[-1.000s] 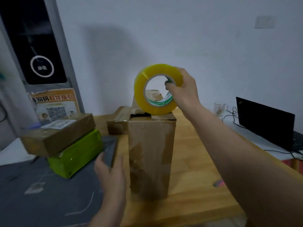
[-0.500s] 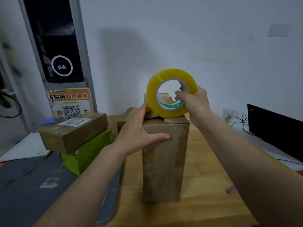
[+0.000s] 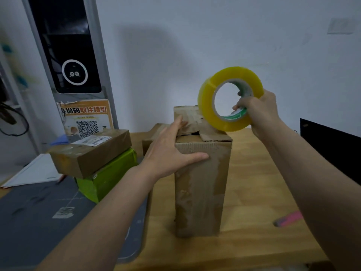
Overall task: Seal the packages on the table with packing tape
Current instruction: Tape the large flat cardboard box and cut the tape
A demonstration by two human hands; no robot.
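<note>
Box: while its top flaps stand partly open, the tall cardboard box (image 3: pixel 202 184) sits upright on the wooden tabletop (image 3: pixel 254 173), one flap raised at the back.
Left hand: the left hand (image 3: pixel 172 151) lies spread against the box's upper left corner, fingers straight, thumb across the front, likely to steady it and press a flap down.
Tape roll: the yellow tape roll (image 3: pixel 230 98) hangs just over the box's right top edge.
Right hand: the right hand (image 3: pixel 259 112) grips the roll through its core, probably ready to lay tape.
Nearby: a brown parcel (image 3: pixel 91 151) stacked on a green parcel (image 3: pixel 109 177), left; a pink cutter (image 3: pixel 289 221), right.
</note>
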